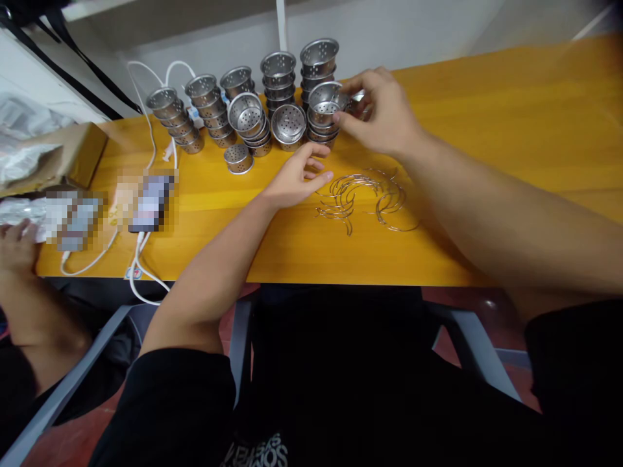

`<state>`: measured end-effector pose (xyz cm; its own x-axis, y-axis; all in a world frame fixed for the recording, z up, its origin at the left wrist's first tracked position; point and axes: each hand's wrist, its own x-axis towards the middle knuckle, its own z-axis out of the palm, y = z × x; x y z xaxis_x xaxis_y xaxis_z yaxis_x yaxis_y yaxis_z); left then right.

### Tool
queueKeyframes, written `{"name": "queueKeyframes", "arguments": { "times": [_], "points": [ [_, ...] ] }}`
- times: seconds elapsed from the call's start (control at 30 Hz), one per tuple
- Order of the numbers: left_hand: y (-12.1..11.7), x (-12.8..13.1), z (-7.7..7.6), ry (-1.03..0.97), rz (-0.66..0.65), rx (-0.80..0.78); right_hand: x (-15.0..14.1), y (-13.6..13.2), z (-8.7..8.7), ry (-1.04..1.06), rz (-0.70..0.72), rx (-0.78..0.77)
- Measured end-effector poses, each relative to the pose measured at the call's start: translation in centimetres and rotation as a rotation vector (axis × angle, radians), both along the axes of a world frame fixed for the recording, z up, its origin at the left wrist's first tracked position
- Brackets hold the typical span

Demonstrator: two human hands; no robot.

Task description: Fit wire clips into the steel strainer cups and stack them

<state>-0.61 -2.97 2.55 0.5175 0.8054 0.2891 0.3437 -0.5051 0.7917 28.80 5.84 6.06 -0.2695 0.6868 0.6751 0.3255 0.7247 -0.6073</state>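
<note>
My right hand (351, 104), bent at the fingers, has thumb and forefinger touching the right side of a perforated metal cup (325, 113); I cannot tell whether they close on it. The cup sits upright, mouth up, atop a front stack to the left of that hand. Among the same fingers shows a shiny piece of metal (359, 97), too blurred for me to name. My left hand (302, 172), nearer my body and to the left of the right one, is open and empty, its fingers loosely curled just in front of the stacks (278, 81). Beside its fingertips, to the right, thin curved wires (367, 191) lie in a loose, overlapping heap on the yellow table (487, 149). Beyond and to the left of this hand, more stacks of like cups stand close together, some leaning; a single cup (238, 159) stands in front of them. Farther left of my left hand I see a phone (154, 202) with white cables (139, 250), then a second device (80, 224), both pixelated. Outermost on that side are a cardboard box (85, 155), clear plastic (24, 162) and another person's hand (18, 243), resting near the table's left end
</note>
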Motion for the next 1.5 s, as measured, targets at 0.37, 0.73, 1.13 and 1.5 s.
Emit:
{"name": "queueKeyframes", "arguments": {
  "times": [0.37, 0.73, 1.13, 1.5],
  "points": [
    [0.2, 0.0, -0.3, 0.000, -0.003, -0.011, 3.6, 2.0, -0.3, 0.015, -0.300, -0.040],
    [-0.9, 0.1, 1.0, -0.016, -0.033, -0.065, 3.4, -1.5, 1.2, -0.384, -0.517, -0.375],
    [-1.0, 0.2, 0.9, -0.018, -0.032, -0.059, 2.8, -2.5, 3.0, -0.327, -0.674, -0.445],
    [-0.9, 0.0, 0.8, -0.042, -0.043, -0.067, 2.8, 0.1, 3.1, -0.116, -0.836, -0.446]
  ]
}}
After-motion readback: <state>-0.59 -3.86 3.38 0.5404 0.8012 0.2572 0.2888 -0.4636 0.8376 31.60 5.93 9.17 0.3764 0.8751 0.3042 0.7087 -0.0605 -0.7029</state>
